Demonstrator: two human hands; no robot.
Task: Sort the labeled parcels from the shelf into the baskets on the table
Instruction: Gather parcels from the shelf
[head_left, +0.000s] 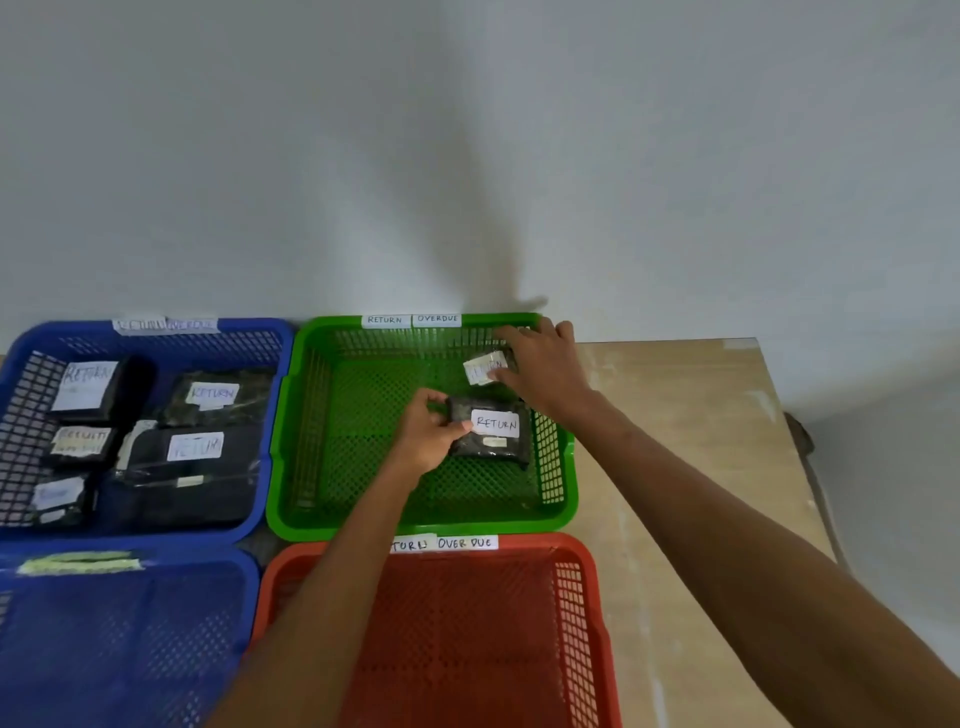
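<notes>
While the RETURN parcel (493, 434) is pinched by the left hand (430, 437) inside the green basket (426, 522) and a smaller parcel (485, 368) gripped by the right hand (543, 366) at its far corner, both are best laid label-up.

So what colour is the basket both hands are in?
The basket is green, clearest in the head view.

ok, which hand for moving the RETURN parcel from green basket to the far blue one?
Likely left. The left hand pinches the RETURN parcel at its left edge, nearest the far blue basket. The right hand is on the small parcel in the green basket, far right corner.
</notes>
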